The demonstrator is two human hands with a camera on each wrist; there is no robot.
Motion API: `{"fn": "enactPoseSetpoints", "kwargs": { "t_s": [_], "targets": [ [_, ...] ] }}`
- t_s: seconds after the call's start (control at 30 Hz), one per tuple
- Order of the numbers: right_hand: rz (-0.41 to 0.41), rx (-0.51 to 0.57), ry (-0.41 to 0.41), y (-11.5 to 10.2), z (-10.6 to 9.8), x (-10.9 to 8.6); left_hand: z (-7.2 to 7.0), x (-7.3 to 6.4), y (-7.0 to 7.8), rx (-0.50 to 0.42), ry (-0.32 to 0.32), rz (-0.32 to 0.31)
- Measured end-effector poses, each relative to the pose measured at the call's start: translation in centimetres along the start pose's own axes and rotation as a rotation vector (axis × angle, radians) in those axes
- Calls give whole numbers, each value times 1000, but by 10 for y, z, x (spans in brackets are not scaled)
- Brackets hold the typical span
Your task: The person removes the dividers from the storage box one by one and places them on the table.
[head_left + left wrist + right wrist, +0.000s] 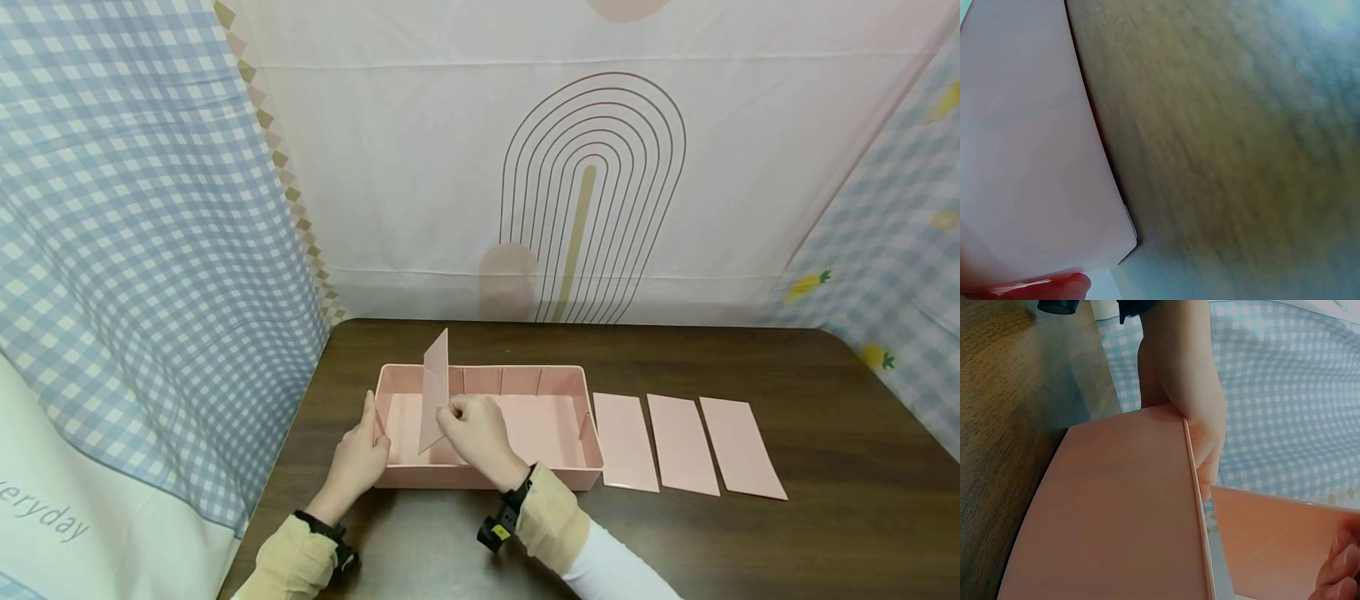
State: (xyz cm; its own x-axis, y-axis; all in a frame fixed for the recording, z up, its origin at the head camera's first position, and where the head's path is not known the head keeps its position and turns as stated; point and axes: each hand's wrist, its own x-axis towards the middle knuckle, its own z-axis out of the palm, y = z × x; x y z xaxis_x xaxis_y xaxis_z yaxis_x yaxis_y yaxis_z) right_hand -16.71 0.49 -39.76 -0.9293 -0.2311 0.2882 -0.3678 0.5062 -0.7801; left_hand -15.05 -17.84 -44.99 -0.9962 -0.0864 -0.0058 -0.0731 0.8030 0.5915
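Observation:
A shallow pink rectangular box (487,477) stands on the table with its open side up. My left hand (357,454) rests against the box's left end, index finger straight along it; in the left wrist view a reddish fingertip (1054,287) shows at the box's end. My right hand (480,433) pinches a thin pink divider panel (435,392) by its right side. The panel stands upright over the left part of the box, its top rising above the back rim. In the right wrist view, curled fingers (1341,569) overlap the panel's face.
Three flat pink panels, a left one (626,442), a middle one (682,446) and a right one (742,448), lie side by side right of the box. The dark wooden table (847,467) meets a white cloth backdrop (405,167). Blue checked cloth (172,250) hangs at the left.

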Motion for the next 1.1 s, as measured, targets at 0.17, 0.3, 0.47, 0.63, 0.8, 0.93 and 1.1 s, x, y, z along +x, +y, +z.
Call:
{"fn": "enactPoseSetpoints", "kwargs": {
  "t_s": [0.17,0.3,0.47,0.63,0.8,0.93,1.1],
  "targets": [
    [-16,10,-2,3,-2,-1,0,0,0,4,11,10],
    [-9,14,-6,5,-4,-1,0,1,0,2,9,10],
    [12,26,-16,8,-7,-2,0,1,0,-1,2,-5],
    [3,45,-10,10,-9,-3,0,1,0,9,3,-6],
    [0,61,-6,12,-11,-4,1,1,-1,3,-2,-8],
    [2,51,1,14,-12,-4,0,1,0,5,-1,-1],
    [9,36,1,16,-14,-4,-1,1,1,5,-9,-5]
  ]
}}
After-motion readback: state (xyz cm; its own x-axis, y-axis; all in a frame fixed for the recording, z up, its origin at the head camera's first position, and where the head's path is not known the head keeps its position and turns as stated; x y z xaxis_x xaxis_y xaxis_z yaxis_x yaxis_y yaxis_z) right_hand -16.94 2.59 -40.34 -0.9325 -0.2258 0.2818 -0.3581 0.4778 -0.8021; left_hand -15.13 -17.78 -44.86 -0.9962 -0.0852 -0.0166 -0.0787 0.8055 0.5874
